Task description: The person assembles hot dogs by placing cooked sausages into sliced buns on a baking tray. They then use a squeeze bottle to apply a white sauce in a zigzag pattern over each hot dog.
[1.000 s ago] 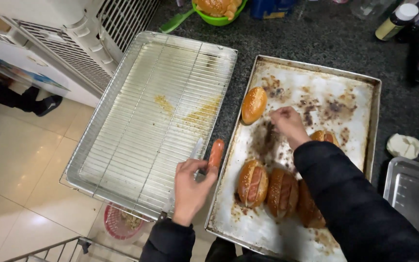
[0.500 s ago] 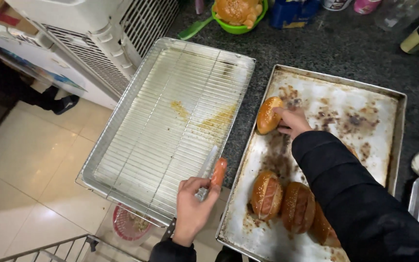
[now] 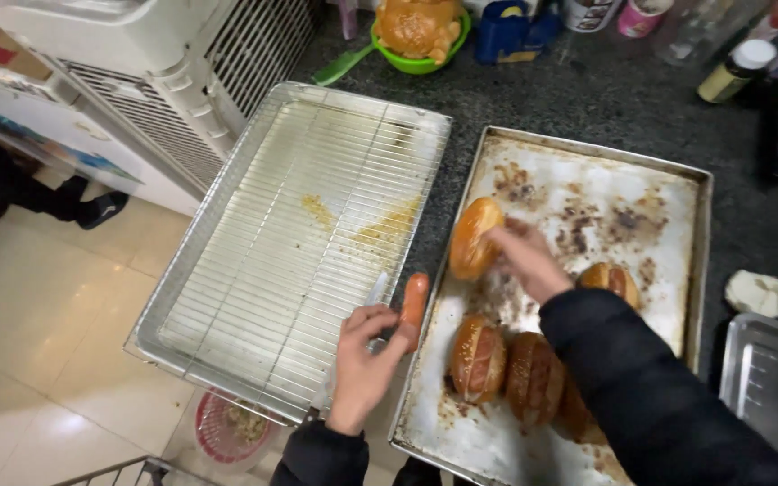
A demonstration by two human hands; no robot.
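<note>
The right hand point(image 3: 520, 261) grips a golden, glossy bun point(image 3: 473, 238) at centre frame, fingers closed around its right side, tilting it up off the stained baking tray point(image 3: 677, 225). The step in hand looks like lifting baked buns off this tray one at a time. The next move probably calls for a gentle lift toward the wire cooling rack point(image 3: 290, 234) at left, without denting the crust.

The left hand point(image 3: 364, 360), at lower centre, has its fingers clamped on a tool with an orange handle point(image 3: 414, 304) and a thin metal blade, held over the rack's right edge.

Three more scored, dark-brown buns point(image 3: 520, 364) sit together at the tray's lower middle. The tray is dull metal with burnt patches. The rack is a fine grid over a shiny pan, lying on a dark speckled counter point(image 3: 605, 99).
</note>
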